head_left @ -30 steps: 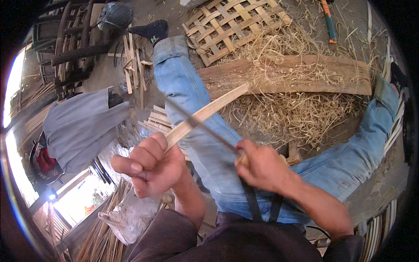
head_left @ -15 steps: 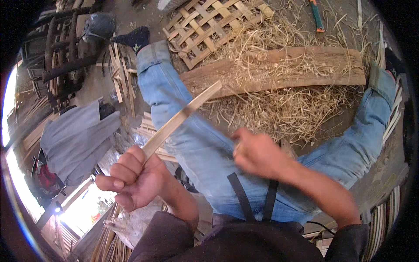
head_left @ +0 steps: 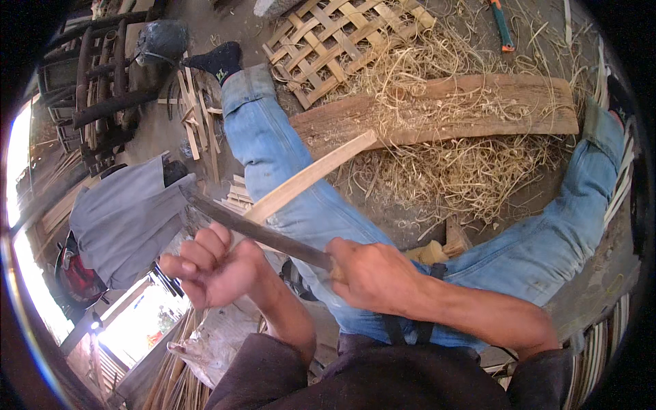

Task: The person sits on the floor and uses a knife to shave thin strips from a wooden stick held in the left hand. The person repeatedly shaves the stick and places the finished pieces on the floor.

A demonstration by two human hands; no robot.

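My left hand [head_left: 217, 268] is closed around the near end of a pale, flat wooden strip [head_left: 316, 172], which looks like split bamboo. The strip slants up and away to the right over my left leg. In my right hand [head_left: 379, 279] is a knife, its handle hidden by my fingers. The long dark blade [head_left: 263, 234] points left and crosses the strip close to my left fingers. From this angle I cannot tell whether its edge touches the wood.
Between my outstretched legs lies a curved wooden board [head_left: 492, 106] among curly shavings [head_left: 465, 179]. Beyond it are a woven slat lattice [head_left: 345, 48] and a teal-handled tool [head_left: 503, 33]. To the left are a grey cloth [head_left: 130, 219], loose strips [head_left: 193, 113] and a dark wooden frame [head_left: 109, 75].
My right hand has swung left and nearer to me, bringing the blade across the strip by my left hand. The strip's far end has shifted a little to the right.
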